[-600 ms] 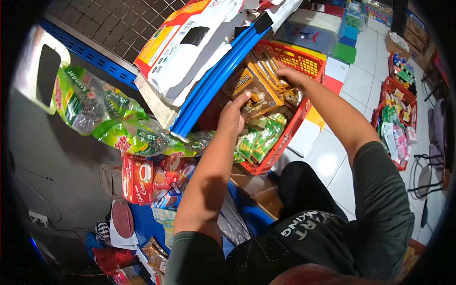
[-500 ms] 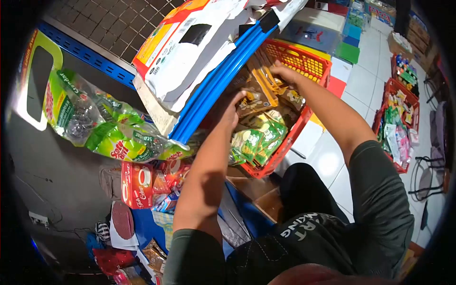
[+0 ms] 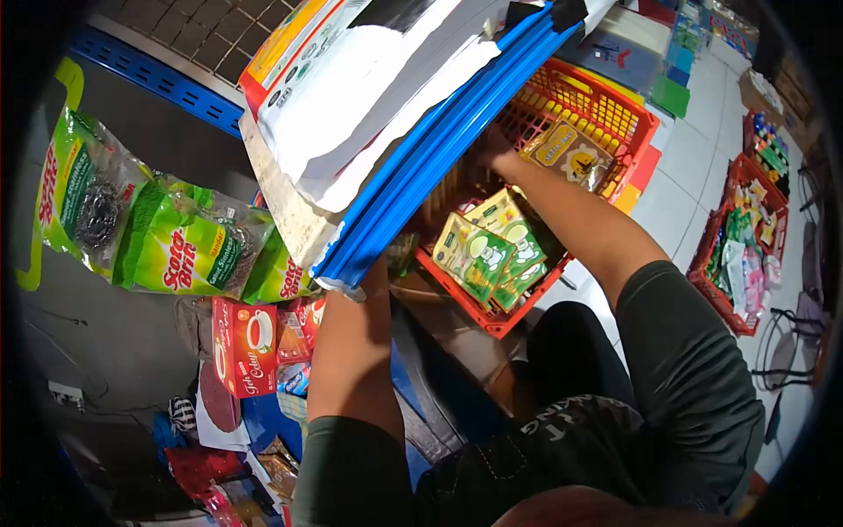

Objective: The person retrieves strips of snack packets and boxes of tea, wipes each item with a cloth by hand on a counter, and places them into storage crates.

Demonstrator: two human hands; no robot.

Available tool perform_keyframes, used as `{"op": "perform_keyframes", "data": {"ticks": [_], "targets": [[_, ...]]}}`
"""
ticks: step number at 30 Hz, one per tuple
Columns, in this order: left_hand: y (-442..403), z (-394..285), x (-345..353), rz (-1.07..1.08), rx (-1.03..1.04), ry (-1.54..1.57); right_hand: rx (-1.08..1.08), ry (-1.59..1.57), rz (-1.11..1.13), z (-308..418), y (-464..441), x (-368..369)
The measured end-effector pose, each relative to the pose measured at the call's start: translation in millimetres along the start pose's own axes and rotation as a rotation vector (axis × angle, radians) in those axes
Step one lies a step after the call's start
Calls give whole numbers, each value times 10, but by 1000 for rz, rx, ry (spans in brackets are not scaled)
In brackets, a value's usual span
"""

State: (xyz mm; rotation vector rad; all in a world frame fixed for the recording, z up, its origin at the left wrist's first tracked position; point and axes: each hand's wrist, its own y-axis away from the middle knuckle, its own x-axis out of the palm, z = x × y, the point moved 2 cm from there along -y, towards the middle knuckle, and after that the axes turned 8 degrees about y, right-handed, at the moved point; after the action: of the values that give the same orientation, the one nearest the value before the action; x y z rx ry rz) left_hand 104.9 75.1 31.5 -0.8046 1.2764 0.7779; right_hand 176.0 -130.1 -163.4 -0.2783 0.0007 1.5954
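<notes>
My left forearm (image 3: 356, 351) reaches up behind the blue shelf edge (image 3: 439, 145), which hides the left hand itself. My right hand (image 3: 499, 158) is in shadow beside that edge, over the left side of the red basket (image 3: 492, 323); its fingers are hidden, so what they hold does not show. Inside the basket, green-and-cream packets (image 3: 492, 250) lie in a loose stack near the front. A brown packet (image 3: 569, 154) with a bear-like picture rests towards the back, under my right forearm. Dim brown shapes between the hands are too dark to make out.
Green scouring-pad packs (image 3: 189, 250) hang at the left of the shelf. Below them stand a red tea box (image 3: 248, 350) and other packets. Torn white and orange packaging (image 3: 351, 97) covers the shelf top. More filled red baskets (image 3: 738, 246) sit on the tiled floor at right.
The brown packets that were between both hands over the basket have gone out of clear view. My left hand has passed behind the shelf edge, and my right hand has shifted left towards it.
</notes>
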Motion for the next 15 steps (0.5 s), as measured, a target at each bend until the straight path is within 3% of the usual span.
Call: {"op": "perform_keyframes", "data": {"ticks": [1,2,4,5,8,10,13,14,15], "targets": [[-22,137,221,-1,-2,6,-82,177,142,-75,-26,26],[-63,417,633,64,-31,284,-87,176,139,-131,-54,81],[-96,664,1185,200,-87,857,-46,496,140,-258,4,136],[-113,697,1311,199,-82,854,-27,653,134,-283,23,146],[-33,541,1517,214,-154,301,108,645,264,-64,83,122],[72,163,1095,239,-198,288,168,627,328,169,88,121],[363,-604,175,324,-231,326,381,874,578,554,153,24],[547,-805,16,355,-184,376,377,874,577,689,237,-16],[694,-828,315,265,-72,626,297,854,402,874,377,-52]]}}
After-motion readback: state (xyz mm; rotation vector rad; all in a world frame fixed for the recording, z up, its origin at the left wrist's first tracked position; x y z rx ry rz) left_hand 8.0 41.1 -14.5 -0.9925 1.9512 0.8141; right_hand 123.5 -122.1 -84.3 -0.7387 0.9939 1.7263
